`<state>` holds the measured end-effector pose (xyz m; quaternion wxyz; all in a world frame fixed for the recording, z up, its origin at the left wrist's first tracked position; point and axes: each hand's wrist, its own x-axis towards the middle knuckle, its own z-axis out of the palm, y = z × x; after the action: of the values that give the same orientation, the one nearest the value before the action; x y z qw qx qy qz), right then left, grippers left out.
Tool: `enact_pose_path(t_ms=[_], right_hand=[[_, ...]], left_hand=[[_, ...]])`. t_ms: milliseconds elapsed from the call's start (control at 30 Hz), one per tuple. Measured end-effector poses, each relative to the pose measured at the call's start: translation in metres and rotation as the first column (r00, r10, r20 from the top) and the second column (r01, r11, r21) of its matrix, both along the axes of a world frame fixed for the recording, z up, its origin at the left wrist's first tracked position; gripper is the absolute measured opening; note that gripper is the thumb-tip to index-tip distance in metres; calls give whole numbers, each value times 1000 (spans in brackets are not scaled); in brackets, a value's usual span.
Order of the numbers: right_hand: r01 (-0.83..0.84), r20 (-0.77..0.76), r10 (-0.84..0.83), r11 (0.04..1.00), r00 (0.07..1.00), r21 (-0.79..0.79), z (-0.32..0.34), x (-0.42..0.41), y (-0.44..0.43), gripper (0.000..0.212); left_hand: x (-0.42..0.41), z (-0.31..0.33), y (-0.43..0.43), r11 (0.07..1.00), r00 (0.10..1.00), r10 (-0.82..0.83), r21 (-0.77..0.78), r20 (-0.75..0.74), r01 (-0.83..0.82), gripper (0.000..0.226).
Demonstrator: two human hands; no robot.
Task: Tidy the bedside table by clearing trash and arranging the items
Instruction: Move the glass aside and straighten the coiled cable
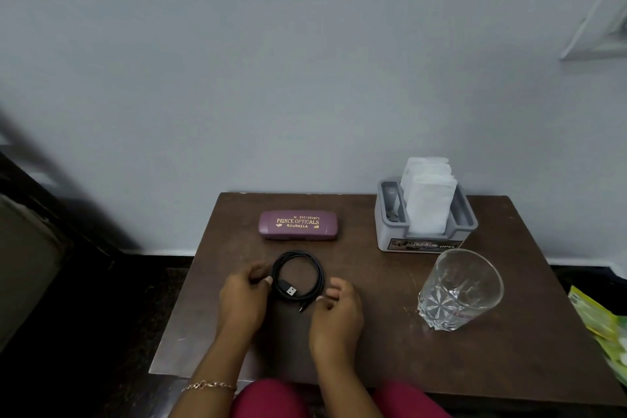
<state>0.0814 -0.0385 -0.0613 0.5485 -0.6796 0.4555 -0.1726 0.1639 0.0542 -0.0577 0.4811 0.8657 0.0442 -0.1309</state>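
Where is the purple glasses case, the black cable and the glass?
purple glasses case (298, 225), head view, middle of its lid.
black cable (317, 270), head view, right side of the coiled loop.
glass (459, 292), head view, its clear side wall.

Coiled black cable (298, 276) on tabletop (373, 332), left hand (242, 295) and right hand (336, 307) flanking it, fingertips touching coil. Purple spectacle case (298, 225) behind cable; glass (459, 288) well right.

Pale blue-grey wall (271, 61) w/ dark floor (101, 332), brown wooden table (373, 332).
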Motion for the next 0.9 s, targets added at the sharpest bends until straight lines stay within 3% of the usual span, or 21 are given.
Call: enact_pose_path(t_ms=[133,233,333,400,467,700,900], right_hand=[[34,-17,-33,998,999,56,-4,-6,-8,30],[-35,-28,38,992,999,121,-1,-11,-3,28],[-73,-34,79,984,996,164,-1,-15,5,27],[-44,-6,47,973,999,225,-2,-15,10,29],[-12,37,1,953,999,302,-3,-14,14,34],[45,61,-82,886,995,462,-1,-5,15,46],[87,90,-212,700,973,709,2,4,10,55]], left_hand=[[-7,6,8,985,980,-88,162,179,59,33],[-10,15,3,934,875,-310,293,373,206,37],[-13,17,-9,731,757,-613,525,225,436,39],[-14,19,-14,612,727,-681,612,86,501,42],[-12,20,-15,563,717,-695,662,54,495,41],[-14,22,-16,637,738,-667,594,105,491,33],[-14,19,-12,732,778,-607,495,161,468,28]])
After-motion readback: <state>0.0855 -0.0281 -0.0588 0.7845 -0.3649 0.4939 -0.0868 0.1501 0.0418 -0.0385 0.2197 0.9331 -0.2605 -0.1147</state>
